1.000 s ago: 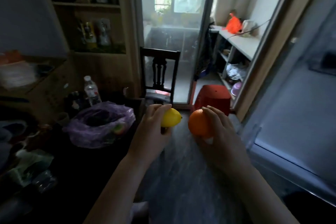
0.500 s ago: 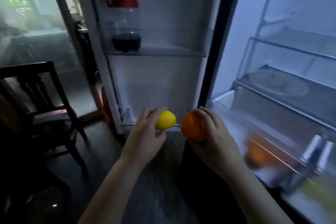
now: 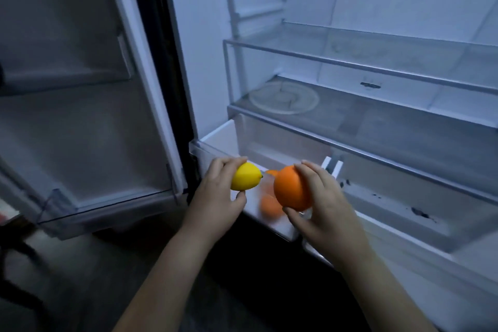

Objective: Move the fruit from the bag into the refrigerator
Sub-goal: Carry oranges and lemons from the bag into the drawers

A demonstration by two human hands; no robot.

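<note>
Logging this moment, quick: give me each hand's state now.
Left hand: closed on the lemon.
Right hand: closed on the orange.

No text or labels legible — none anywhere.

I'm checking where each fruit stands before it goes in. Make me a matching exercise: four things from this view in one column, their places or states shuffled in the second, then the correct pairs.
Column one:
1. lemon
2. held orange
3. oranges in the drawer
4. round glass plate

Column two:
A. lying on a glass shelf, above the drawer
B. gripped in the left hand
C. already inside the open crisper drawer, behind the hands
D. gripped in the right hand

Pairs: 1-B, 2-D, 3-C, 4-A
</note>
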